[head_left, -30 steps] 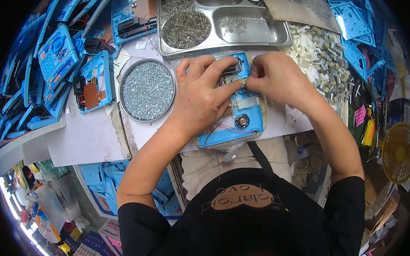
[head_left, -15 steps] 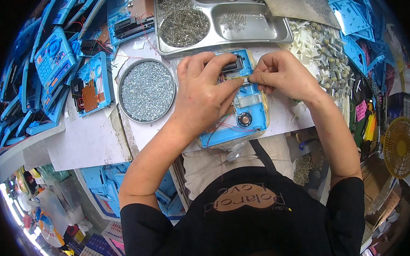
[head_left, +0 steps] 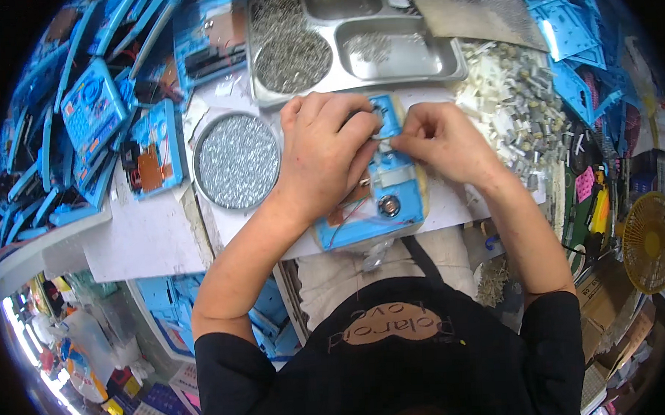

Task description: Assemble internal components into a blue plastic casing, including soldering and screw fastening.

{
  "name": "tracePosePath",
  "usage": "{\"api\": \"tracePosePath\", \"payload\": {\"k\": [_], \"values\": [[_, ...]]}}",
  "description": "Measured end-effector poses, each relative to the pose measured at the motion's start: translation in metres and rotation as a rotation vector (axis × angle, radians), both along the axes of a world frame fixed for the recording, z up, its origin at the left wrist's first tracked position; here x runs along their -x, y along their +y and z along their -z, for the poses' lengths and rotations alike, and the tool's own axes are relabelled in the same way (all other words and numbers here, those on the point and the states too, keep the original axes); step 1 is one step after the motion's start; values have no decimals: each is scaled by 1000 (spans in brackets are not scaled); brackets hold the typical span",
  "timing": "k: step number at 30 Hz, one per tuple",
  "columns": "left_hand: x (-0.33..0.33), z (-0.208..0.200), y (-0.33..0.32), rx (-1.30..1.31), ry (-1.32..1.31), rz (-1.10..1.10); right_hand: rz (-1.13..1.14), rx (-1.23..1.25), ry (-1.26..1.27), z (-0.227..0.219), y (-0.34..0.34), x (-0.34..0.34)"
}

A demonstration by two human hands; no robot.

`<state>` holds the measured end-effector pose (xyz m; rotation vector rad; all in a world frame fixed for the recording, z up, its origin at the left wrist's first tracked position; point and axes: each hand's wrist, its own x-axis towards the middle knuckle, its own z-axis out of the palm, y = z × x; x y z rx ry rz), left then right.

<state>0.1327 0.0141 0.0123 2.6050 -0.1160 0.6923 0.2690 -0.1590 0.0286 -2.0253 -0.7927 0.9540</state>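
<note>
A blue plastic housing lies in front of me on a cushioned pad, with thin wires, a brown circuit board and a round metal-centred speaker in it. Across its middle runs a pale, shiny strip. My left hand is curled over the housing's left side, its fingers bent and closed on it. From the right, my right hand pinches thumb and forefinger together at a small light-coloured part near the left fingertips. The fingers mostly hide that part, so its kind is unclear.
A round dish of small screws stands left of my left hand. Behind is a steel compartment tray with metal pieces. White and grey small parts are heaped at right. Blue housings pile up at far left.
The whole view has shifted slightly. The left fingers have curled further in, and the black part that showed beside them is now hidden. The right hand keeps its pinch at the housing.
</note>
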Motion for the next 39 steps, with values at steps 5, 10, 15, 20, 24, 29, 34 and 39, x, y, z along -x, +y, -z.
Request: {"api": "tracePosePath", "payload": {"k": [5,10,15,20,24,29,34,39], "values": [[-16,-3,-2,113,131,-38,-32,-130,-157,14,-4,-5],[-18,-16,-9,85,190,-103,-72,-86,-275,-39,-19,-71],[-19,-19,-13,67,182,-89,806,523,-1110,-72,-113,-331],[-17,-16,-13,85,205,-97,1304,487,-690,-18,-146,-387],[-14,-4,-4,54,163,-107,1215,427,-787,11,-159,-419],[-10,-11,-5,89,90,-66,1023,-12,-1577,-34,-184,-397],[13,-27,7,301,-81,-96,646,-781,-1497,-102,-131,-225],[15,-60,-17,620,-85,116,122,-1037,-841,-80,3,-22]]}}
